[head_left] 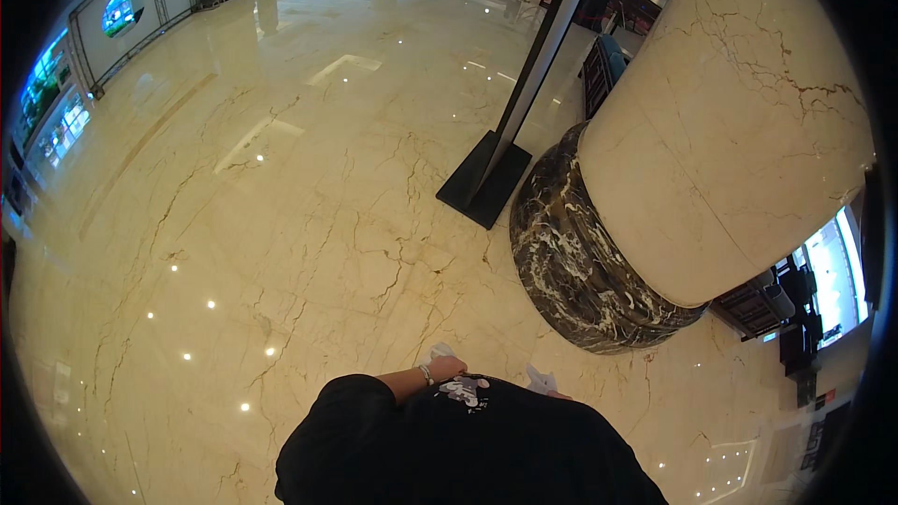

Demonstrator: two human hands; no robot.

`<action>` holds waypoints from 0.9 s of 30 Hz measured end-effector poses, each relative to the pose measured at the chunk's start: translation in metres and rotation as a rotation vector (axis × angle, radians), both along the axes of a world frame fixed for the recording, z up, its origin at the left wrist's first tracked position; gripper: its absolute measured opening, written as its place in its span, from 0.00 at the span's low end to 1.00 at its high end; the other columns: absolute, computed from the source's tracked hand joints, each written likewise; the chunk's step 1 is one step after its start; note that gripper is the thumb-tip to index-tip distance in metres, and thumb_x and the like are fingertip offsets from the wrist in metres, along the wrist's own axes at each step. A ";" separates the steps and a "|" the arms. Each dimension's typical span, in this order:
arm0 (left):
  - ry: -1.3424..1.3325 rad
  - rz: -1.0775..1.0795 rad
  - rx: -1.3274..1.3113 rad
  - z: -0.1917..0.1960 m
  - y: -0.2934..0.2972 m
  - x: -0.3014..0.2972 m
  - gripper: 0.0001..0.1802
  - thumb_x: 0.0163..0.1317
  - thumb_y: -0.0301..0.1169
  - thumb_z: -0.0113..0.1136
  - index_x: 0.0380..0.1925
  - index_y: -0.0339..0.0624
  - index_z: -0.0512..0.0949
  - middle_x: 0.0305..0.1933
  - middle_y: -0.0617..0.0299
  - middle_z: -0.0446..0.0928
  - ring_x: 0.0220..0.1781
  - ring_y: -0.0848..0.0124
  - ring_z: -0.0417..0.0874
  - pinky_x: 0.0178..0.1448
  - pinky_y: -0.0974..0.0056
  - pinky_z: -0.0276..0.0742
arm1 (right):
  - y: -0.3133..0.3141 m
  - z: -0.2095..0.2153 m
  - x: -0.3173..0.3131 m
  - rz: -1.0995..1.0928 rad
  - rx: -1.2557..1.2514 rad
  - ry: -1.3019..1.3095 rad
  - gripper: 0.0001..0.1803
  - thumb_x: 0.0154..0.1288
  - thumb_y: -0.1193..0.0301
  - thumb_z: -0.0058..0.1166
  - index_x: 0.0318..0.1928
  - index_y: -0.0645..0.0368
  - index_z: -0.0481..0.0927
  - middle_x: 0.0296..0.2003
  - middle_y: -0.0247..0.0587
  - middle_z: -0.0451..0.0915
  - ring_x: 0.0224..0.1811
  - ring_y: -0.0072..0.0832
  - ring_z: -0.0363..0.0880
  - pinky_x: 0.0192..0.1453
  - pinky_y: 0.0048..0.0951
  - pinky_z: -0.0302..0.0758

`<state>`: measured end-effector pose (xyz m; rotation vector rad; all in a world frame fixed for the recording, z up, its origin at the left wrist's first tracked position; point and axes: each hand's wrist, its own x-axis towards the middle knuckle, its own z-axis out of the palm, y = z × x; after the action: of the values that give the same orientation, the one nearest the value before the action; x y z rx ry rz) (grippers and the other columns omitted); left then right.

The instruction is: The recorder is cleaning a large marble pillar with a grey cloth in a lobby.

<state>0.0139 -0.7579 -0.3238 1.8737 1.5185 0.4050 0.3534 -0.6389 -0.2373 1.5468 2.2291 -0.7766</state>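
Note:
My left hand (451, 367) is held in front of my black shirt, a pale bracelet on its wrist. Its fingers look curled in around a whitish crumpled plastic piece (441, 351), which sticks out on the far side. Of my right hand (559, 396) only a sliver shows past the shirt, and its fingers are hidden. Beside that sliver, another pale, see-through plastic piece (540, 379) pokes up. Whether the right hand grips it cannot be seen.
Ahead and to the right stands a thick cream stone column (720, 131) on a dark marbled base (585, 271). A dark post rises from a black floor plate (482, 182) beside it. Glossy veined floor (309, 243) stretches ahead; a framed panel (131, 14) stands far left.

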 end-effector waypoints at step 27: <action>-0.053 -0.051 0.011 0.030 0.026 -0.002 0.10 0.53 0.37 0.47 0.27 0.47 0.77 0.28 0.53 0.77 0.35 0.56 0.79 0.37 0.55 0.72 | 0.058 -0.246 0.142 0.124 0.239 -0.058 0.20 0.48 0.54 0.52 0.43 0.45 0.75 0.37 0.45 0.78 0.42 0.40 0.77 0.44 0.35 0.72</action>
<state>0.0117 -0.7316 -0.2939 1.8914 1.4332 0.4363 0.4951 -0.5810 -0.4829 1.4931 2.4184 -0.4377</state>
